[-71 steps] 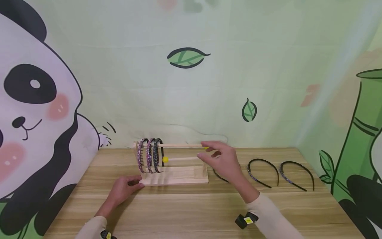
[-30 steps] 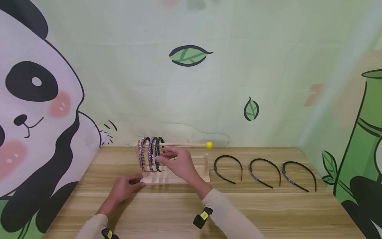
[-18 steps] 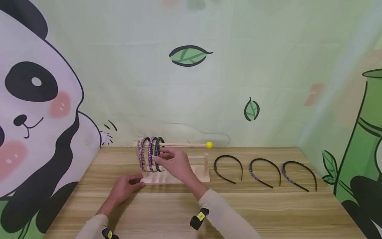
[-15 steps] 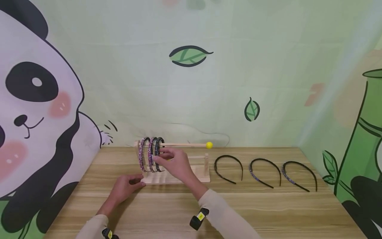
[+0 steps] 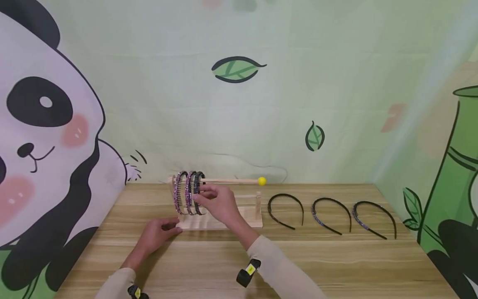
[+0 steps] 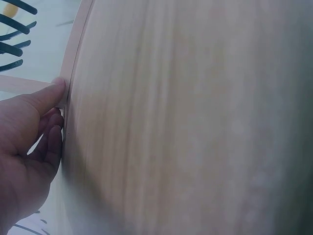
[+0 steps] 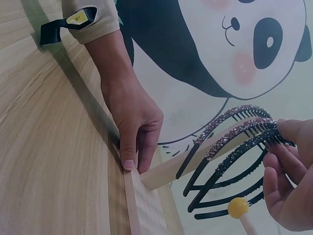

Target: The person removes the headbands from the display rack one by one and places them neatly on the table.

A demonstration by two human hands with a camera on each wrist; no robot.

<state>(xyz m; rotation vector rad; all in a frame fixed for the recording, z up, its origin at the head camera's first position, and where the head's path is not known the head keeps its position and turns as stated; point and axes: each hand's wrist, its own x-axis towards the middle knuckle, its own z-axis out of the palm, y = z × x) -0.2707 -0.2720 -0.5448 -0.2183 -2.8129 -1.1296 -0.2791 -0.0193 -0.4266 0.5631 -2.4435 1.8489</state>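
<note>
My left hand (image 5: 154, 236), lower left of head view, grips wooden rack's (image 5: 210, 224) corner; right hand (image 5: 221, 203), below centre, pinches dark headband (image 7: 237, 151), glittery, toothed.

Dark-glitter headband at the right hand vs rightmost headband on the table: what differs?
The dark-glitter headband hangs on the wooden rack; the rightmost headband lies on the table.
The right hand pinches the dark-glitter headband; no hand touches the rightmost headband.
The dark-glitter headband looks mostly blackish; the rightmost headband shows blue-purple.
Both are open-ended arches.
</note>
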